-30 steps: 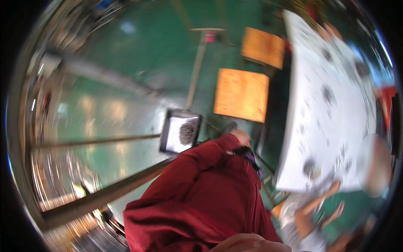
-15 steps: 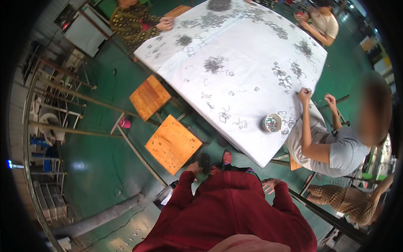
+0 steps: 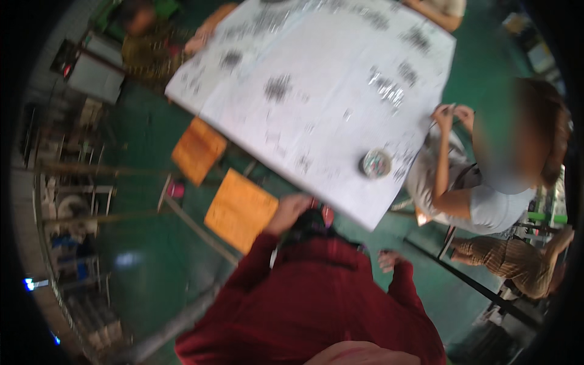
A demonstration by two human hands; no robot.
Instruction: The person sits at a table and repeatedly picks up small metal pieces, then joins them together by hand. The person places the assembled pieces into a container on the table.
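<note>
My left hand point(image 3: 288, 214) is stretched forward beside the near wooden stool point(image 3: 241, 212), blurred, with its fingers extended and no held thing visible. My right hand point(image 3: 388, 260) hangs low at my side over the green floor, fingers apart and holding nothing. Ahead of me stands a big table with a white cover point(image 3: 331, 155). Dark heaps of small metal pieces point(image 3: 278, 88) and shiny loose pieces point(image 3: 389, 91) lie spread over it. A round tub point(image 3: 375, 163) with small mixed-coloured items sits near the table's right corner.
A second wooden stool point(image 3: 199, 151) stands left of the table. A seated person in a grey top point(image 3: 496, 207) works at the right edge; others sit at the far side. Metal frames point(image 3: 103, 167) and a pink bucket point(image 3: 175, 189) are on the left.
My left hand has swung forward past the near stool; my right hand remains low at my side. The view has shifted. The person at right has brought both hands together.
</note>
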